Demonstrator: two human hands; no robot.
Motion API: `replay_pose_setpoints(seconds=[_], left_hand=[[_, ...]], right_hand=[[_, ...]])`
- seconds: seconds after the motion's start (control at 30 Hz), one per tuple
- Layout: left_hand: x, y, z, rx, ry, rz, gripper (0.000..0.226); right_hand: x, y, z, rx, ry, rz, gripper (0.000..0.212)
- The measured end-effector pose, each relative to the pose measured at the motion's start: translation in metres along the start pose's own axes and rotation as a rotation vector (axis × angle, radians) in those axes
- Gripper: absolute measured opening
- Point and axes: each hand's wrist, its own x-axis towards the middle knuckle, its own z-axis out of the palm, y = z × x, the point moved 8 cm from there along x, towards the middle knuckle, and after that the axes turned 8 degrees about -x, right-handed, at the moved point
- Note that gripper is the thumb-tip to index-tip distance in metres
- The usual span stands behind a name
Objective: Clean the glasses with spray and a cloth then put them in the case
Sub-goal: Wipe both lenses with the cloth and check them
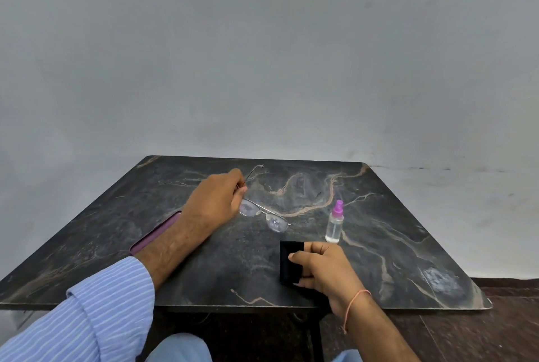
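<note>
Though lifted, glasses (264, 214) between left fingers (237, 183)

Head view, looking forward-down over dark table (204, 268), close.

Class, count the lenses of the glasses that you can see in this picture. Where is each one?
2. One lens sits right beside the left hand holding the glasses; the other lens is nearer the spray bottle.

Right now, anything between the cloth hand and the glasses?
Nothing visible. The right hand holds the black cloth over the table; the left hand holds the glasses beyond it. Only bare tabletop lies between. The spray bottle stands off to the right, clear of that line.
</note>
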Motion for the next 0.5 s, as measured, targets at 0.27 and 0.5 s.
replay_pose_setpoints(seconds=[0.27, 0.5], left_hand=[[-0.005, -0.002, -0.014, -0.072, 0.119, -0.066, 0.004], [-0.024, -0.014, -0.003, -0.177, 0.157, -0.107, 0.024]], right_hand=[[0.017, -0.01, 0.018, 0.462, -0.011, 0.028, 0.009], [0.024, -0.016, 0.029, 0.564, -0.118, -0.003, 0.02]])
